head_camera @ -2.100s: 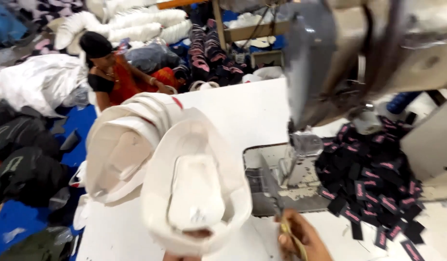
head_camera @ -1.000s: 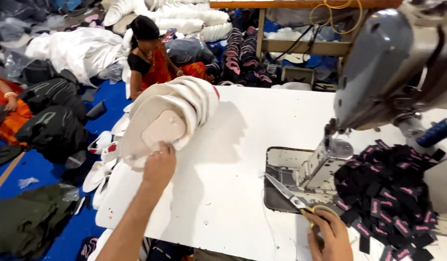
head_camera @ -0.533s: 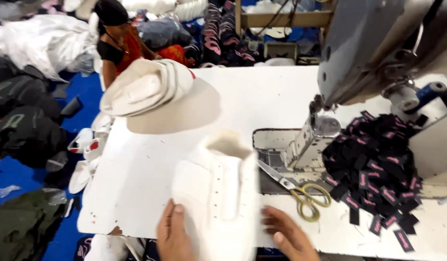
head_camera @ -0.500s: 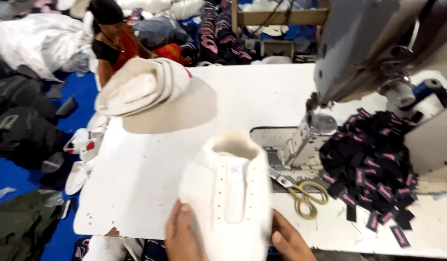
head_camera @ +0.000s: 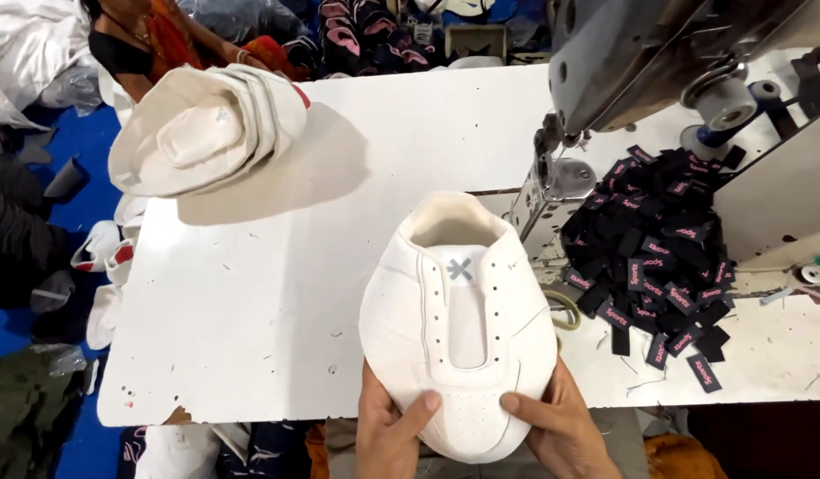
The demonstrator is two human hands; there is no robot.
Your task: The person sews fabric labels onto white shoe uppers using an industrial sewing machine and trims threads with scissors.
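Work surface: a white table (head_camera: 277,302), scuffed and flecked with thread, standing over a blue floor crowded with dark bundles and white pieces.

Nearest the camera, at the table's front edge, the left hand (head_camera: 388,435) and the right hand (head_camera: 561,426) grip a white shoe upper (head_camera: 459,328) from below. Both thumbs press on its perforated toe, and the fingers are curled under it and out of view. The upper is held toe toward the wearer, collar away, with a small grey cross mark on its tongue.

Just right of the upper, yellow scissor handles (head_camera: 565,310) show partly from behind it. Beyond them lies a heap of black woven labels (head_camera: 658,248) with pink print, spilling toward the table's right edge.

Above the labels stands a grey sewing machine (head_camera: 640,53), its needle post just behind the upper's collar.

Far left on the table sits a stack of white shoe uppers (head_camera: 206,133). Behind it, a person in orange and black (head_camera: 153,44) sits on the floor.
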